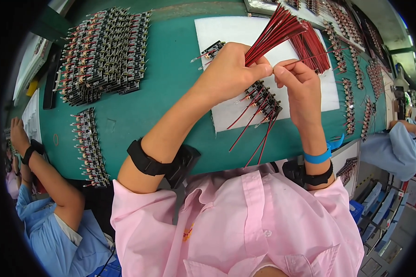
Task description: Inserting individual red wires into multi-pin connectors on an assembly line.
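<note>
My left hand (233, 69) is closed around a fanned bundle of thin red and black wires (275, 34), which points up and away to the right. Close beside its thumb, my right hand (302, 90) pinches a single red wire (314, 56) that runs out to the right past its fingers. Below the hands, a short row of small black circuit boards (264, 100) lies on a white foam sheet (327, 94); several red and black wires trail from it toward me. Another pile of red and black wires (309, 48) rests on the foam behind my right hand.
A large stack of circuit boards (104, 53) stands at the far left of the green table (166, 55), with a single row of boards (90, 147) nearer me. Wired boards (348, 106) line the right side. Co-workers in blue sit left (55, 231) and right (393, 150).
</note>
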Tool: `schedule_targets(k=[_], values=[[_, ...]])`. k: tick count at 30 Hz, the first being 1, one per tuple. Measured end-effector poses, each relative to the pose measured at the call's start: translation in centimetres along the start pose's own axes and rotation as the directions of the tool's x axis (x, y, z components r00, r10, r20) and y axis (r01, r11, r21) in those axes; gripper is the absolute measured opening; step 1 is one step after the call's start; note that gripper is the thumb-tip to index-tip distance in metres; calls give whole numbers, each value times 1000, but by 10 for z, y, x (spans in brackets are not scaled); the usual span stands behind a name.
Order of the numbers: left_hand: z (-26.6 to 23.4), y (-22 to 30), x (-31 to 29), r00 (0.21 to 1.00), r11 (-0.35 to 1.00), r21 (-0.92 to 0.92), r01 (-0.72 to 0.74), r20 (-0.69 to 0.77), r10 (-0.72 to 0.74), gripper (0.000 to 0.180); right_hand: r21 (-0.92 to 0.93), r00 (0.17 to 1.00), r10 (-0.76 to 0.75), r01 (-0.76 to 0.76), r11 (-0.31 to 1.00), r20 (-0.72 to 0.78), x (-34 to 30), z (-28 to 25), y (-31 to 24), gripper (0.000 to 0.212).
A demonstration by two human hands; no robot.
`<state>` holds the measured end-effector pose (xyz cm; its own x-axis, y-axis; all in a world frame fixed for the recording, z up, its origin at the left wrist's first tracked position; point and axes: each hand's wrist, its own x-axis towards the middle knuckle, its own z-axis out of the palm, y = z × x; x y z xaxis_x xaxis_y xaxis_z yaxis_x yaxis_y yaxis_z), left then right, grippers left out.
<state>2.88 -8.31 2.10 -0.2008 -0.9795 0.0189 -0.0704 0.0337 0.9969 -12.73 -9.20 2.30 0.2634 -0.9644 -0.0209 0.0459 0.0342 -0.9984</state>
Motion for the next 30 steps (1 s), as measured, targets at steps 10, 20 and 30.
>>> schedule_targets(k=[10,20,30], values=[[-11,0,5,989,993,46,109,-101,-104,24,-292,999,8,2,956,33,10,-4,10,9],[-12,2,10,961,977,14,214,-183,-208,25,-586,986,-114,163,794,119,17,-11,33,12],[-12,1,8,966,983,2,182,-184,-179,23,-611,982,-158,187,769,102,15,-7,32,14]])
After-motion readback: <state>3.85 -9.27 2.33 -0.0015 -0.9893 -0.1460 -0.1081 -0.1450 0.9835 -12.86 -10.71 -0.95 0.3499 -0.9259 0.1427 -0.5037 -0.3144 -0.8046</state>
